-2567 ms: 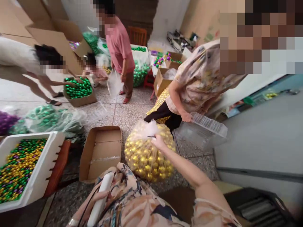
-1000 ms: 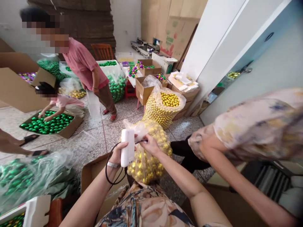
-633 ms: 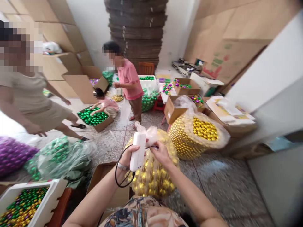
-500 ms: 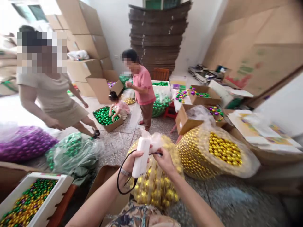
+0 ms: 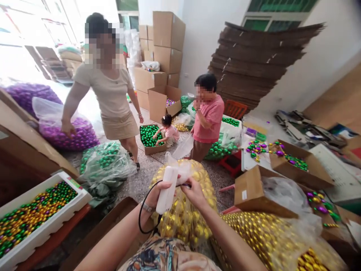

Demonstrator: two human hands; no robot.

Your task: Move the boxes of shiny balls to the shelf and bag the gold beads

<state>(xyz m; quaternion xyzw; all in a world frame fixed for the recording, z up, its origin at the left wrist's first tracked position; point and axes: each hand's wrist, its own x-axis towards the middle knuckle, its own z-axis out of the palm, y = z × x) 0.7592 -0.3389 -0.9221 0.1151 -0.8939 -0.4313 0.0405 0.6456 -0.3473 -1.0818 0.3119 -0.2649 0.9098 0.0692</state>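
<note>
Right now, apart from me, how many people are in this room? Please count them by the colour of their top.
Beige top: 1, the standing person in beige
Pink top: 2, the standing person in pink and the crouched person in pink at the cardboard box of green balls
Total: 3

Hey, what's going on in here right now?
The camera wearer's left hand grips a white handheld device with a black cord, held against the gathered neck of a clear bag of gold balls. The right hand pinches that neck. Nearby, a standing person reaches to a bag of purple balls, and a child touches a box of green balls.
</note>
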